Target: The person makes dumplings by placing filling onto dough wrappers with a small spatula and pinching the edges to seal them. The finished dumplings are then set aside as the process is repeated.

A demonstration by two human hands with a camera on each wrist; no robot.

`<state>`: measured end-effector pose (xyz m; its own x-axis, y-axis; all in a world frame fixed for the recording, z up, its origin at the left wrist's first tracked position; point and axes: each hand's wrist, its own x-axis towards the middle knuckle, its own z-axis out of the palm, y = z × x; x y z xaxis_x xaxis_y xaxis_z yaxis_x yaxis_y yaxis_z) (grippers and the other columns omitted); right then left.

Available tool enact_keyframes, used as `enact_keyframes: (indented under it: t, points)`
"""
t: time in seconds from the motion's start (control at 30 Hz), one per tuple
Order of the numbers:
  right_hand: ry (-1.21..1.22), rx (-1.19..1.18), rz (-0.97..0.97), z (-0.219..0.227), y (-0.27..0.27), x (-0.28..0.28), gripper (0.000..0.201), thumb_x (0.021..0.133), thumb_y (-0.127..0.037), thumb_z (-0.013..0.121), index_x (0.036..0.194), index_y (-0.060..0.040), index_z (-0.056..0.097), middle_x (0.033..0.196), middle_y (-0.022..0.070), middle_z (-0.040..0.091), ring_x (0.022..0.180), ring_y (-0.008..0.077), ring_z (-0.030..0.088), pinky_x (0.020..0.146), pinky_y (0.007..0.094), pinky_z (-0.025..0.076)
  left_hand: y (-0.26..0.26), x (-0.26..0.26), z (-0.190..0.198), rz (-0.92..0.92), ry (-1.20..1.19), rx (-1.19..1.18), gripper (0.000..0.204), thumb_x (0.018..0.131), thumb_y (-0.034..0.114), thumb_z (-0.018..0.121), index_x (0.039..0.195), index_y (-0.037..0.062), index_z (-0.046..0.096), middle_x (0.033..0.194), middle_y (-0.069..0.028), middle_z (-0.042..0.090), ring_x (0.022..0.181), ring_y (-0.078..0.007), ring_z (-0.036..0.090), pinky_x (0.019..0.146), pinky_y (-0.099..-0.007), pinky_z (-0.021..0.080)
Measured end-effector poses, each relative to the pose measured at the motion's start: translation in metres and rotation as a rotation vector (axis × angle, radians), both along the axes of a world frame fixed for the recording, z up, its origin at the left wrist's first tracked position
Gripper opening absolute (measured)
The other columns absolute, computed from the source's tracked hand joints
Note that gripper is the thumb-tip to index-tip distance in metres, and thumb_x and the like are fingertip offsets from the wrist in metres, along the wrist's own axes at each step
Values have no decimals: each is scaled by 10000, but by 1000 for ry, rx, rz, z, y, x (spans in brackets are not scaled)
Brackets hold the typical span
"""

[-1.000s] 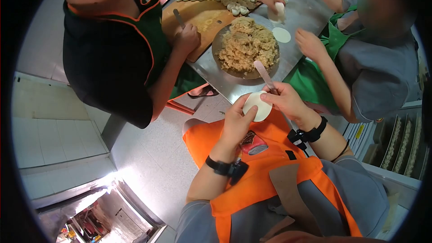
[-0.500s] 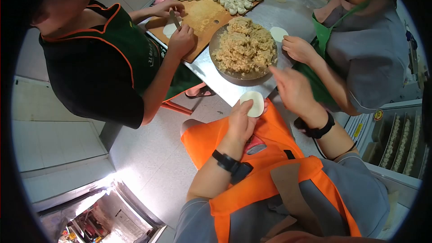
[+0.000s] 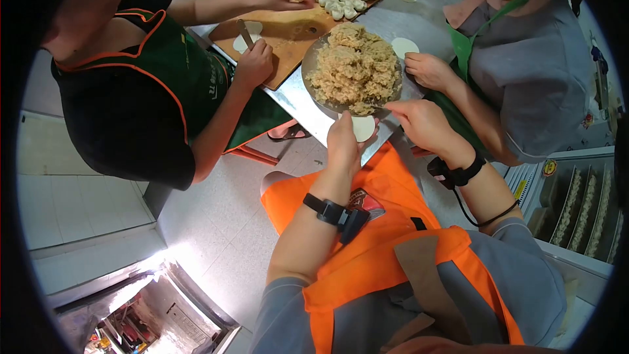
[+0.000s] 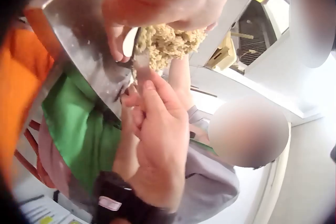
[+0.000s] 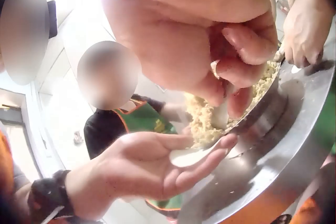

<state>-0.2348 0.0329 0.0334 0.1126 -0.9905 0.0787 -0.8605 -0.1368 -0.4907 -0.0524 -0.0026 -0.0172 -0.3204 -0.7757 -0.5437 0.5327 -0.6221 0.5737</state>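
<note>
My left hand (image 3: 344, 144) holds a round white dumpling wrapper (image 3: 364, 129) at the near rim of a metal bowl (image 3: 306, 85). In the right wrist view the wrapper lies across the fingers, with the thumb along its far edge. The bowl is heaped with pale, crumbly filling (image 3: 354, 65). Just right of the wrapper, my right hand (image 3: 422, 126) grips a flat spatula (image 4: 142, 65) between thumb and curled fingers. Its blade points into the filling at the bowl's near side, and the tip is hidden there.
Loose wrappers (image 3: 404, 47) lie on the metal table (image 3: 429, 16) right of the bowl. A wooden board (image 3: 288, 26) carries formed dumplings (image 3: 344, 3). People in green aprons work at left and right, their arms crossing the far side. Filled trays (image 3: 580, 210) stand at right.
The right hand left the wrapper and swung the spatula forward to the filling. The left hand carried the wrapper up to the bowl's rim. The person at left reached across the board.
</note>
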Motion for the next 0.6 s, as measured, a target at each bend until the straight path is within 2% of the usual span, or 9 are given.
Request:
enact_keyframes:
  t: [0.03, 0.13, 0.2, 0.27, 0.37, 0.47, 0.57, 0.6]
  points:
    - [-48, 34, 4, 2, 2, 4, 261, 896, -130, 580, 1128, -152, 697, 892, 179, 675, 827, 387, 645, 691, 460, 506, -3, -2, 9, 15, -3, 28, 391, 1080, 279, 305, 1220, -52, 457, 1103, -194, 633, 924, -294, 697, 734, -394, 604]
    - [-105, -104, 124, 0, 16, 19, 297, 904, -116, 563, 1180, -142, 670, 856, 179, 652, 795, 385, 634, 671, 462, 497, -7, 1, 25, 42, -3, 93, 409, 1084, 295, 295, 1230, -52, 456, 1122, -206, 627, 952, -314, 694, 739, -428, 606]
    - [34, -128, 164, -2, 32, 28, 373, 879, -79, 556, 1240, -125, 635, 784, 150, 581, 742, 367, 603, 636, 468, 479, -7, 6, 27, 15, 10, 100, 410, 1085, 295, 297, 1242, -49, 454, 1140, -213, 622, 985, -331, 687, 745, -452, 608]
    - [113, -76, 164, 5, 39, 33, 404, 852, -52, 557, 1243, -120, 633, 813, 144, 607, 778, 350, 617, 640, 460, 485, -6, 9, 15, 60, 70, 114, 414, 1084, 297, 294, 1253, -45, 455, 1151, -216, 619, 1012, -349, 678, 747, -456, 604]
    - [-101, -194, 136, 9, 35, 33, 337, 898, -45, 546, 1219, -86, 640, 776, 121, 627, 710, 263, 635, 613, 388, 493, 1, 20, 6, 101, 100, 98, 420, 1083, 298, 287, 1266, -40, 456, 1174, -220, 612, 1056, -374, 660, 780, -478, 591]
    - [-604, 211, 15, 16, 38, 34, 252, 952, -69, 542, 1176, -50, 656, 718, 99, 632, 636, 168, 620, 598, 310, 484, 10, 29, 17, 94, 166, 104, 426, 1081, 300, 280, 1269, -38, 459, 1178, -223, 610, 1078, -390, 650, 841, -508, 570]
    - [-700, 343, -18, -1, 39, 38, 217, 986, -120, 547, 1144, -29, 665, 656, 74, 601, 581, 98, 571, 586, 264, 463, 12, 34, 18, 68, 303, 23, 424, 1079, 303, 289, 1271, -37, 456, 1174, -220, 609, 1089, -396, 645, 894, -525, 549]
    - [-686, 359, -23, -2, 38, 36, 217, 979, -118, 550, 1137, -26, 666, 672, 87, 614, 594, 131, 591, 593, 279, 471, 12, 35, 15, 58, 354, -20, 423, 1079, 304, 294, 1272, -36, 454, 1173, -218, 609, 1093, -397, 643, 909, -529, 543]
